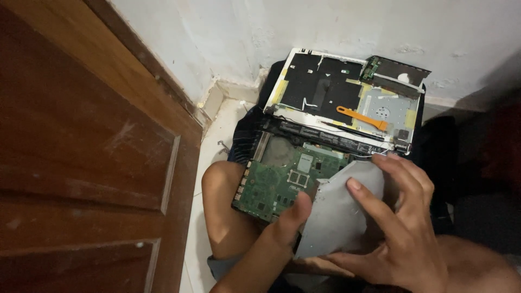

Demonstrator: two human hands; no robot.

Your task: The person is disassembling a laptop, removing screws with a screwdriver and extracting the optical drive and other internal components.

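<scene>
Both hands grip a flat grey metal drive (pixel 339 214) over the lap: the left hand (pixel 290 220) pinches its near-left edge with the thumb on top, and the right hand (pixel 399 228) spreads across its right side. Its long axis runs up-right toward the green circuit board (pixel 277 182) and the opened laptop shell (pixel 336 100) with an orange pry tool (pixel 362 118).

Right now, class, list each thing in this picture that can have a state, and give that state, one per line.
Laptop chassis: opened up, innards exposed, leaning by the wall.
Green circuit board: bare, lying on the person's lap.
Grey metal drive: held by both hands, over the board's right edge.
Orange pry tool: lying loose on the chassis.
Left hand: thumb on the drive.
Right hand: fingers spread over the drive.
</scene>
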